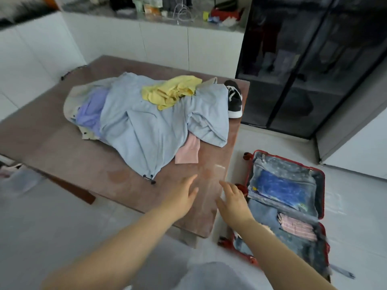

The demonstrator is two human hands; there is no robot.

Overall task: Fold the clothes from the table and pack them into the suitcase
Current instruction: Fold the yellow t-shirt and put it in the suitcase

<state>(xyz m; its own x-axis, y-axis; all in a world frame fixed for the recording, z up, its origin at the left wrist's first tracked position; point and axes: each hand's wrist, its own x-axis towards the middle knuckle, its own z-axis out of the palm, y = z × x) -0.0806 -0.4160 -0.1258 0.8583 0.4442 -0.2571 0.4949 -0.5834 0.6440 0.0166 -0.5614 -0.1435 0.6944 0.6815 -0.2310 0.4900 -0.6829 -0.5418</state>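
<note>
Hands hover at the near corner of the desk [52,147]: left grip [180,199] and right grip [232,203] are both spread wide, holding nothing. Just beyond lies the clothes heap, a light blue shirt [146,126] topped by a yellow garment [171,91]. The red suitcase [321,206] lies unzipped on the floor beside the desk, partly packed.

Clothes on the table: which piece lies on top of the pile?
The yellow garment, crumpled atop the pale blue garment; the pink piece lies underneath.
</note>
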